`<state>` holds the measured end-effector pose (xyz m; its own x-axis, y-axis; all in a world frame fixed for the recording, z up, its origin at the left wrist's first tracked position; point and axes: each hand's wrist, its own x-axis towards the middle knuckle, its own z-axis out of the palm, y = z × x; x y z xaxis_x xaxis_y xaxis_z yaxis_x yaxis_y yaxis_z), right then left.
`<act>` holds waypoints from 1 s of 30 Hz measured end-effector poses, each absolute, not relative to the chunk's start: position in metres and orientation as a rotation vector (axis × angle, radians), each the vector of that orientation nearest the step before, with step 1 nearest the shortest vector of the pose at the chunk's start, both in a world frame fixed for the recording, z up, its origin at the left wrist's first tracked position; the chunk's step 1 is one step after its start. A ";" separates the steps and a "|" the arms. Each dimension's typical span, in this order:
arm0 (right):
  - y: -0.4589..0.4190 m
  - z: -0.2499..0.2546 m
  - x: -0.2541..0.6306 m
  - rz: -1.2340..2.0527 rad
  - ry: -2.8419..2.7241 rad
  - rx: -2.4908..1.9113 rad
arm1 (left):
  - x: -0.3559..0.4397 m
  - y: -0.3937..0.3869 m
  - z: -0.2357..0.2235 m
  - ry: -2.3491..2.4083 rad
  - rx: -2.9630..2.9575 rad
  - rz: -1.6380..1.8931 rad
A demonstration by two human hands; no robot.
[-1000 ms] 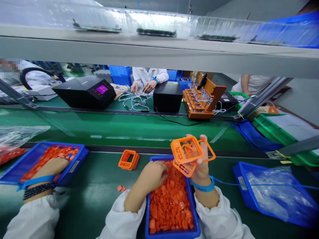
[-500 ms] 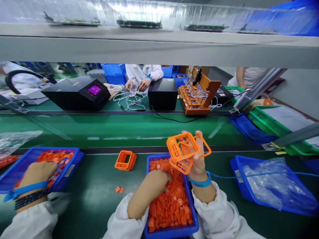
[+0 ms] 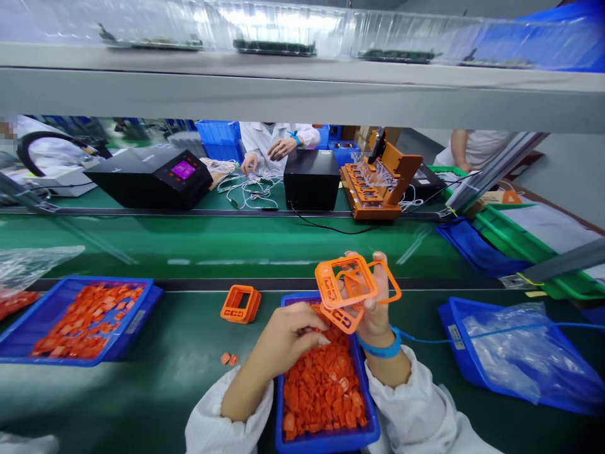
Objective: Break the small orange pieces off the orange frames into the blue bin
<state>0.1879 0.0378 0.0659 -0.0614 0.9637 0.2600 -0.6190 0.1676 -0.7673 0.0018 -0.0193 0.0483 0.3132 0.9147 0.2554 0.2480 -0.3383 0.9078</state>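
Labels (image 3: 456, 337) are borne by the trays on either side of the parts tray (image 3: 326, 445), their print too small to be read; the characters on the purple screen (image 3: 183, 169), beyond the parts tray and to its left, cannot be made out either. Several thin orange frames (image 3: 352, 300), rounded at the corners and pierced with small cut-outs along one side, are gripped, fanned and tilted, in the fingers of the right hand (image 3: 377, 309), above the far right corner of the parts tray. The left hand (image 3: 293, 335) is held over the far half of the parts tray with its fingers half-curled; whether anything is pinched cannot be told. Orange pieces (image 3: 324, 397) are heaped inside, partly hidden by hand and frames. To the left of the parts tray, a frame stack (image 3: 255, 306) and loose pieces (image 3: 225, 359) are laid; farther left, another filled tray (image 3: 40, 317) is placed. To its right, a plastic bag (image 3: 510, 353) is held in a blue tray (image 3: 450, 315), crossed by a blue cord (image 3: 520, 330).
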 end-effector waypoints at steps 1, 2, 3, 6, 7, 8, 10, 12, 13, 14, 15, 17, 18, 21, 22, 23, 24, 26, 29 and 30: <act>0.037 0.067 0.187 1.388 -0.916 -0.492 | 0.000 -0.020 0.050 1.014 1.721 1.137; 0.037 0.067 0.187 1.394 -0.920 -0.491 | -0.001 -0.020 0.052 0.979 1.651 1.210; 0.037 0.067 0.186 1.399 -0.922 -0.488 | -0.002 -0.020 0.053 0.949 1.578 1.267; 0.037 0.066 0.186 1.398 -0.911 -0.479 | -0.003 -0.019 0.053 0.896 1.428 1.358; 0.036 0.065 0.185 1.397 -0.903 -0.475 | -0.003 -0.019 0.052 0.897 1.389 1.382; 0.036 0.065 0.185 1.396 -0.897 -0.472 | -0.002 -0.019 0.051 0.901 1.341 1.409; 0.036 0.064 0.185 1.391 -0.893 -0.472 | 0.000 -0.018 0.049 0.910 1.207 1.435; 0.036 0.064 0.184 1.389 -0.905 -0.482 | 0.002 -0.018 0.046 0.921 1.066 1.429; 0.036 0.064 0.184 1.389 -0.912 -0.487 | 0.002 -0.017 0.045 0.927 1.023 1.416; 0.037 0.063 0.184 1.390 -0.917 -0.488 | 0.003 -0.017 0.045 0.935 0.999 1.400; 0.037 0.063 0.184 1.392 -0.919 -0.488 | 0.003 -0.016 0.044 0.947 0.986 1.388; 0.038 0.063 0.184 1.393 -0.922 -0.487 | 0.004 -0.016 0.044 0.984 0.942 1.385; 0.038 0.063 0.184 1.392 -0.929 -0.488 | 0.005 -0.016 0.044 1.004 0.899 1.385; 0.034 0.063 0.184 1.341 -1.004 -0.454 | 0.012 -0.017 0.045 0.986 0.742 1.406; 0.032 0.063 0.184 1.309 -1.052 -0.426 | 0.016 -0.019 0.046 0.946 0.695 1.417; 0.029 0.064 0.184 1.270 -1.103 -0.393 | 0.020 -0.020 0.048 0.901 0.643 1.419; 0.026 0.063 0.183 1.224 -1.159 -0.363 | 0.024 -0.022 0.050 0.858 0.585 1.406; 0.020 0.062 0.182 1.107 -1.258 -0.327 | 0.032 -0.026 0.056 0.800 0.461 1.344; 0.016 0.058 0.179 0.936 -1.393 -0.307 | 0.040 -0.030 0.066 0.765 0.354 1.256; 0.016 0.057 0.178 0.909 -1.434 -0.305 | 0.041 -0.030 0.069 0.760 0.347 1.250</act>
<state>0.1785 0.0158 0.0570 -0.1171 0.6901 0.7142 -0.3514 0.6438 -0.6797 0.0413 -0.0300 0.0687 0.1167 0.9384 -0.3252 -0.7209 0.3052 0.6222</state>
